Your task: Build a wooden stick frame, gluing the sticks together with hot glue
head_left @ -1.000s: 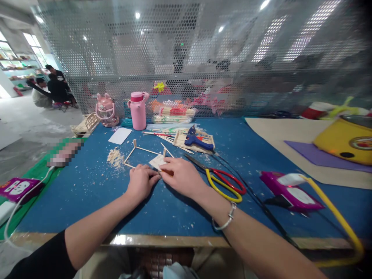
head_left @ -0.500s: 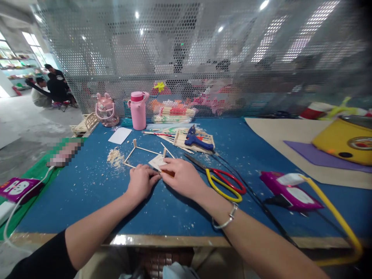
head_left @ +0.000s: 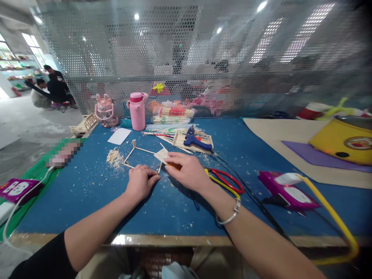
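A thin wooden stick frame (head_left: pixel 145 150) lies on the blue table, with a short upright post (head_left: pixel 134 143) at its back left corner. My left hand (head_left: pixel 142 181) rests at the front side of the frame, fingers closed near its front right corner; what they pinch is hidden. My right hand (head_left: pixel 186 170) is closed around an orange-handled tool, mostly covered by the fingers. A pale flat card or blade (head_left: pixel 162 155) sticks out leftward from this hand, over the frame's right side. Scissors (head_left: pixel 229 182) with red and yellow handles lie partly under the right forearm.
A blue glue gun (head_left: pixel 197 142) lies on a wooden stick piece behind the right hand. Loose sticks, a pink bottle (head_left: pixel 137 112), white paper (head_left: pixel 119 136) and sawdust (head_left: pixel 114 156) are around. A purple power strip (head_left: pixel 287 190) stands right. People sit far left.
My right hand has moved slightly right and away from my left hand, taking the pale piece and orange-handled tool with it. My left hand has stayed nearly in place.
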The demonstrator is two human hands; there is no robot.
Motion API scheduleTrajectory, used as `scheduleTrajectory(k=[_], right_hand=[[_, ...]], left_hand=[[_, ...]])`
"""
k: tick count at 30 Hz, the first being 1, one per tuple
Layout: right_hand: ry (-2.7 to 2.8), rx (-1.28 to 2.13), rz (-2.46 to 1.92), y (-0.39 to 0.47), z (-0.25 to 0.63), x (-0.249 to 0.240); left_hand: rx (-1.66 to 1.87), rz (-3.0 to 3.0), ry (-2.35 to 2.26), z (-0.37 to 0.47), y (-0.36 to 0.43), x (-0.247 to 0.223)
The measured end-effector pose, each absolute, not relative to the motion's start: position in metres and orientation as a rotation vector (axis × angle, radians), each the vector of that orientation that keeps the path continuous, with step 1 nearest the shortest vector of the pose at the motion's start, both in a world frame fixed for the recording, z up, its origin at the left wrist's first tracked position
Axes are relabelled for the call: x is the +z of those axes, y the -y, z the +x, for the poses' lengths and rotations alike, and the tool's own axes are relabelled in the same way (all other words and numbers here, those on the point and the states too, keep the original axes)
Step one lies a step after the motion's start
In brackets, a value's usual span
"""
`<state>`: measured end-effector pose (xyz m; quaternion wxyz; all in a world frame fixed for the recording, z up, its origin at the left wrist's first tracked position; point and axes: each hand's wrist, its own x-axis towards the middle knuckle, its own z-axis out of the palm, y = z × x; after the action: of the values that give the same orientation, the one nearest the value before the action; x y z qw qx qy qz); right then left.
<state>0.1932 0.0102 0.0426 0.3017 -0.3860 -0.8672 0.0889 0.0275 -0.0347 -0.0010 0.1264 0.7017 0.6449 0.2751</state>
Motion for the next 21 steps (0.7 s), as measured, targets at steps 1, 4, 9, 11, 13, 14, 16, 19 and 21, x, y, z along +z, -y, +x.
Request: scheduleTrajectory(k=[1,4,9,11,13,14,16,19,21], right_hand=[[2.299,0.268,-0.998,-0.013,0.197,0.044],[2.433,0.319,-0.861,-0.014,0.204,0.049],[2.591,0.255,-0.762,-0.005,0.194,0.045],[2.583,0.221,-0.772,-0.003,0.188,0.042],[2.582,0.208,-0.783,-0.002,0.187,0.042],[2.585,0.204,-0.793,-0.002,0.189,0.043],[2.604,0.202,-0.816,-0.003,0.193,0.045],[2.612,0.186,-0.828,-0.002,0.195,0.048],[2.600,0.169,-0.808,-0.001,0.192,0.046]], left_hand=[[0.815,2.035,-1.890,0.028,0.035,0.000],[0.835,2.027,-1.925,0.028,0.036,0.000],[0.796,2.072,-1.886,0.026,0.033,-0.002],[0.782,2.056,-1.886,0.025,0.032,-0.003],[0.775,2.060,-1.882,0.024,0.032,-0.004],[0.780,2.070,-1.875,0.025,0.032,-0.004],[0.794,2.086,-1.858,0.025,0.032,-0.004],[0.785,2.091,-1.854,0.026,0.032,-0.003],[0.772,2.086,-1.858,0.025,0.032,-0.003]])
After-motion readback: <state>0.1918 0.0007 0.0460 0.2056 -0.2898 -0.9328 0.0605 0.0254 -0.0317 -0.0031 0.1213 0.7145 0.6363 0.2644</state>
